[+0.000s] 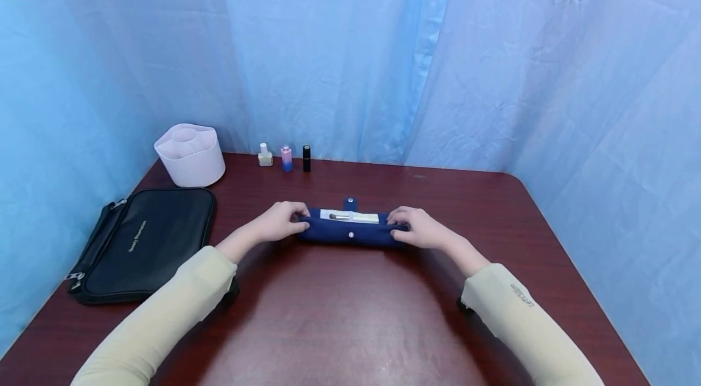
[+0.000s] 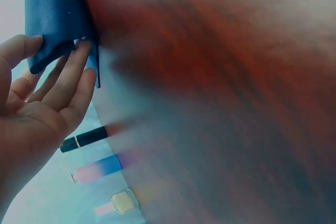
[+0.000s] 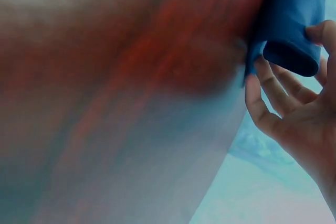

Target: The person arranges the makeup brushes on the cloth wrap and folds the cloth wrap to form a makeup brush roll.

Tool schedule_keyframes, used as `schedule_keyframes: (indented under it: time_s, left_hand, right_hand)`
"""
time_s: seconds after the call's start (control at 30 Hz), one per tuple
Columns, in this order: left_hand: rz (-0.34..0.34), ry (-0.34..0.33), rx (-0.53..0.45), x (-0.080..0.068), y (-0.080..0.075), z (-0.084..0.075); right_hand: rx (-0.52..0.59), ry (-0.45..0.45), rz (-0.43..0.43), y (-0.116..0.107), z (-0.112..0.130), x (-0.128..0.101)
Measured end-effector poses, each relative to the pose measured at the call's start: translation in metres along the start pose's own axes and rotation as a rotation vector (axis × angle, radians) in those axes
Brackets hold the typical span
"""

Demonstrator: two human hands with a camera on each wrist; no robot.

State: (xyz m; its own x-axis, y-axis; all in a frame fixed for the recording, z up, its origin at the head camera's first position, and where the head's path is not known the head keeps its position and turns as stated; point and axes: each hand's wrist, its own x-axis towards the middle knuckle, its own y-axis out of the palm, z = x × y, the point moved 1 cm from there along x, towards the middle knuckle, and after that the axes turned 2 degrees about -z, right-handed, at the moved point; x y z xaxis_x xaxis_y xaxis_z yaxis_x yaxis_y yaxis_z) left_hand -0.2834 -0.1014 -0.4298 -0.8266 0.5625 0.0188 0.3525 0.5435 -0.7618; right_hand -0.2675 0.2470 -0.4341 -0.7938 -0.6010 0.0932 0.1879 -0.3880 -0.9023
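Note:
A dark blue makeup brush roll (image 1: 331,231) lies crosswise on the table, its near side rolled up toward the far side. Its strap tab (image 1: 350,203) with a snap points away, and another snap shows on the rolled part. A makeup brush (image 1: 341,217) shows in the pale strip still uncovered. My left hand (image 1: 280,221) grips the roll's left end, thumb on the near side. At the right end my right hand (image 1: 420,229) holds it the same way. In the right wrist view the rolled end (image 3: 292,59) forms a hollow tube between thumb and fingers.
A black zipped case (image 1: 148,243) lies at the left, near my left sleeve. Behind it stands a white divided organizer (image 1: 197,161). Along the back edge are a nail polish bottle (image 1: 265,157), a pink-and-blue bottle (image 1: 286,159) and a black lipstick tube (image 1: 306,159). Blue curtains hang behind the table.

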Motion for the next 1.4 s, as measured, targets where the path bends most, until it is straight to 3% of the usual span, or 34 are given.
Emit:
schedule_keyframes:
  time_s: [0.27,0.57,0.7,0.87,1.03,1.13,1.23,1.4]
  left_hand:
    - [0.062,-0.190,-0.180,0.021,-0.003,0.007]
    - [0.048,-0.290,-0.210,0.037,0.000,0.016]
    - [0.044,-0.216,-0.160,0.039,0.000,0.017]
    - [0.002,-0.110,-0.013,0.040,0.001,0.022]
    - [-0.036,-0.083,0.101,0.046,0.003,0.027]
    - [-0.077,-0.075,0.146,0.048,0.003,0.021]
    - [-0.109,0.003,0.170,0.049,0.004,0.011]
    - [-0.034,0.137,0.188,0.044,0.009,-0.005]
  right_hand:
    - [0.207,0.246,0.137,-0.004,-0.017,0.018]
    - [0.254,0.313,0.142,-0.001,-0.017,0.028]
    - [0.199,0.296,0.133,0.000,-0.019,0.029]
    - [0.172,0.279,0.135,0.001,-0.023,0.033]
    - [0.132,0.236,0.105,0.002,-0.025,0.038]
    - [0.094,0.192,0.069,0.004,-0.026,0.040]
    - [0.069,0.175,0.057,0.005,-0.026,0.041]
    - [0.048,0.162,0.052,0.005,-0.026,0.039]
